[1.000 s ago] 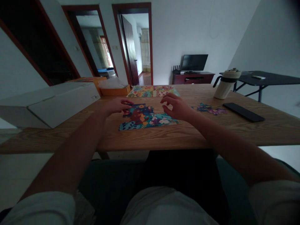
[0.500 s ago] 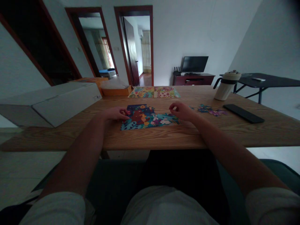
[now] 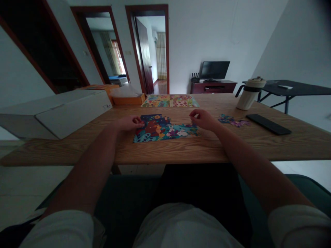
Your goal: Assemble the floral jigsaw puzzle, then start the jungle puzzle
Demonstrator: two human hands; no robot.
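Note:
A partly assembled jigsaw puzzle (image 3: pixel 157 129), showing a bear and rabbits on dark blue and teal, lies flat on the wooden table. My left hand (image 3: pixel 129 123) rests at its left edge with bent fingers, thumb and forefinger slightly apart and nothing visible between them. Over the puzzle's right part, my right hand (image 3: pixel 204 119) is closed in a pinch, fingertips pointing left; whatever is in the pinch is too small or hidden to make out. Loose puzzle pieces (image 3: pixel 226 119), some teal and some purple, lie in a small cluster right of that hand.
Behind the puzzle lies a colourful picture sheet (image 3: pixel 170 101). A white box (image 3: pixel 74 110) and an orange box tray (image 3: pixel 129 100) stand at the left. Toward the right are a black flat slab (image 3: pixel 268 124) and a cream jug (image 3: pixel 247 98). The table edge (image 3: pixel 170 161) runs before my lap.
My right hand has lifted slightly and shifted a little right, away from the puzzle's surface. My left hand has barely moved at the left edge.

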